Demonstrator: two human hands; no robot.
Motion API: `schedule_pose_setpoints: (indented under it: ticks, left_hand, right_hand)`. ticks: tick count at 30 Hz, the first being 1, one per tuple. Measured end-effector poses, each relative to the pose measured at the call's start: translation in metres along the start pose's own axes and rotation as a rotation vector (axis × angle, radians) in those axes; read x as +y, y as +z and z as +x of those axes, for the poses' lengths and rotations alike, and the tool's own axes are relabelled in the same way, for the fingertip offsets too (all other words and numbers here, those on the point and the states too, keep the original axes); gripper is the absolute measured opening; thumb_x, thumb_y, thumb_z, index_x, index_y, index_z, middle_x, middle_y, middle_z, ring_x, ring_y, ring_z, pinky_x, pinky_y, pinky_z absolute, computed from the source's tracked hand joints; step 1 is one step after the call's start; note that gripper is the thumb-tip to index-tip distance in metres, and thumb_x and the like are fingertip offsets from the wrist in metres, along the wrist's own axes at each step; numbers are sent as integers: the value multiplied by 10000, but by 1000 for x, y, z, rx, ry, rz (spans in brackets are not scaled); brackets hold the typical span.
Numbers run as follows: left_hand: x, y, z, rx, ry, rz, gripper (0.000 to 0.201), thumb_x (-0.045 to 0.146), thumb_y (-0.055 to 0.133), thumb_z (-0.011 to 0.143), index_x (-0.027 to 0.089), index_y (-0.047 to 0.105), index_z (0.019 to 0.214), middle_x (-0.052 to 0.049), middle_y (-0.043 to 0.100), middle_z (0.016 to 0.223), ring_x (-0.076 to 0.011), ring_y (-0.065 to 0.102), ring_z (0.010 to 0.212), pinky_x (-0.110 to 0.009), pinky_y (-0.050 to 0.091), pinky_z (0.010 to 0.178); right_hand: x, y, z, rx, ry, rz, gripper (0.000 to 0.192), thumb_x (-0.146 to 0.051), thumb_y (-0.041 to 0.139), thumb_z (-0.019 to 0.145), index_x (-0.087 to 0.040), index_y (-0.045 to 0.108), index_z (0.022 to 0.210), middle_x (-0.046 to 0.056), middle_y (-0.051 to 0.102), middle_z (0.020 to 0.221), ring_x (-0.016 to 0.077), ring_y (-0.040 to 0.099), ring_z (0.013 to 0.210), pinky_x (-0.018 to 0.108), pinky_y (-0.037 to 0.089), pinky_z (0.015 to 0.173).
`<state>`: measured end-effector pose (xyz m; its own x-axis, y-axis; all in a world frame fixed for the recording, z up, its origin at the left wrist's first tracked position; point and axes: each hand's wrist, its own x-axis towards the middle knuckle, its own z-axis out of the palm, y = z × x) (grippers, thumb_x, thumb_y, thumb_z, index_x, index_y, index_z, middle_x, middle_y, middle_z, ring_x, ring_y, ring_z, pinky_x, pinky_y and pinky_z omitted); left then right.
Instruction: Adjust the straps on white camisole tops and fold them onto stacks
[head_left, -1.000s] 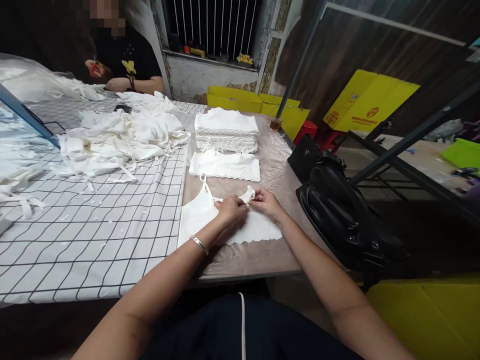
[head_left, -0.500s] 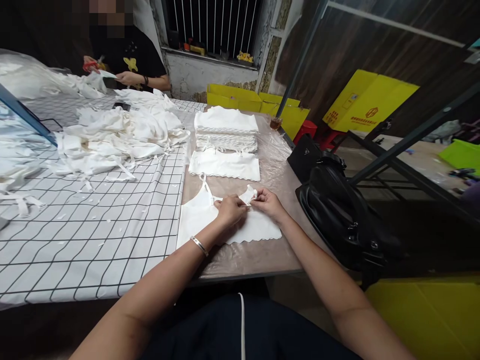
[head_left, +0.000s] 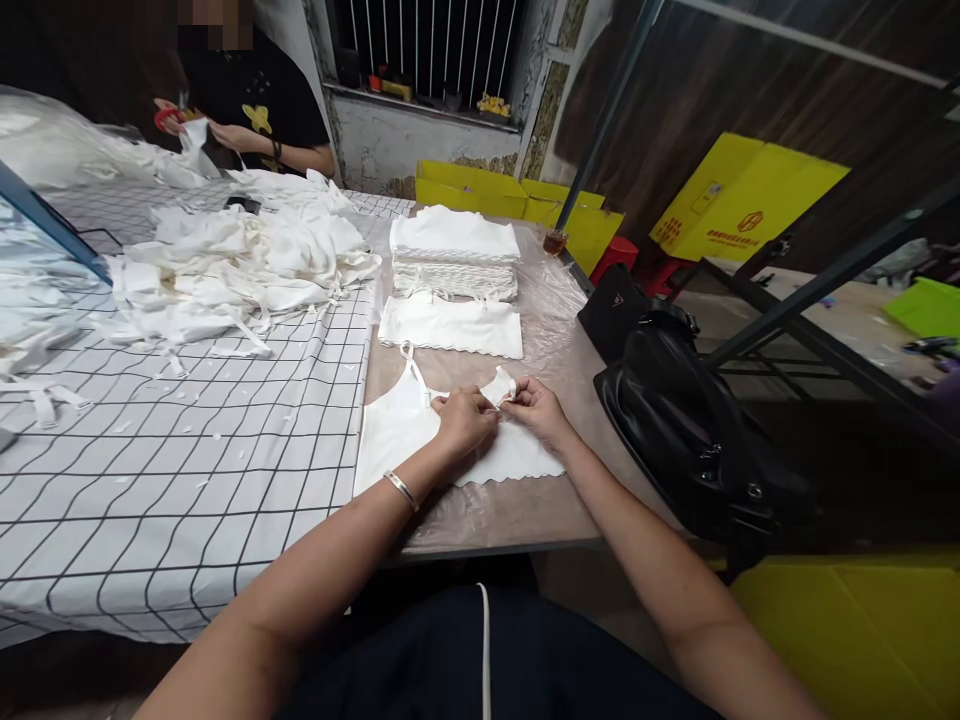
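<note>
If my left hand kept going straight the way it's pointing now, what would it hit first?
The left hand points right, so it would likely meet the right hand almost at once; both pinch the strap of the white top. Depth is hard to judge.

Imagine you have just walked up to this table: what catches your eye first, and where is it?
At the near edge, the left hand and right hand pinch a strap of a white camisole lying flat on the table. Behind it lies one folded garment, then a neat white stack. To the left, a loose heap of white garments sprawls over the checked cloth.
</note>
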<state>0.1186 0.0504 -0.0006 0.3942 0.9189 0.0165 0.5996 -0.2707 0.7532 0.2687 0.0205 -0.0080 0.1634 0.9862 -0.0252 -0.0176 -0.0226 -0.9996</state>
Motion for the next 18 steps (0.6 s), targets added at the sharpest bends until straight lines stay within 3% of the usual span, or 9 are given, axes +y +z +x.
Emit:
schedule_pose_setpoints:
  ticks: [7, 12, 15, 18]
  left_hand:
    - [2, -2, -1, -3, -22, 9, 150, 238, 620, 801, 193, 760, 767, -63, 681, 903, -265, 578, 1004, -472, 293, 930]
    - [4, -5, -1, -21, -16, 46, 169, 258, 607, 825, 196, 760, 789, -65, 680, 925, -273, 574, 1017, -493, 310, 949]
    - [8, -6, -11, 6, 113, 225, 173, 223, 575, 858, 194, 742, 891, -95, 673, 1031, -292, 553, 1077, -535, 295, 1005]
    - [6, -4, -33, 30, 343, 430, 384, 218, 602, 856, 201, 618, 1239, -133, 554, 1344, -314, 445, 1276, -554, 172, 1128]
  right_hand:
    - [-1, -2, 0, -8, -83, -137, 375, -353, 826, 544, -205, 526, 713, -39, 602, 678, 132, 555, 660, 267, 443, 667]
    - [-7, -7, 0, 3, -126, -285, 242, -287, 765, 570, -197, 589, 710, -34, 596, 672, 121, 516, 629, 255, 413, 630]
    - [-9, -8, -1, -17, 4, -231, 219, -272, 751, 557, -189, 629, 719, -26, 601, 663, 125, 517, 610, 256, 417, 611]
    - [-15, -11, 8, -39, 155, -4, 200, -257, 732, 568, -196, 611, 715, -9, 623, 685, 147, 558, 647, 267, 454, 632]
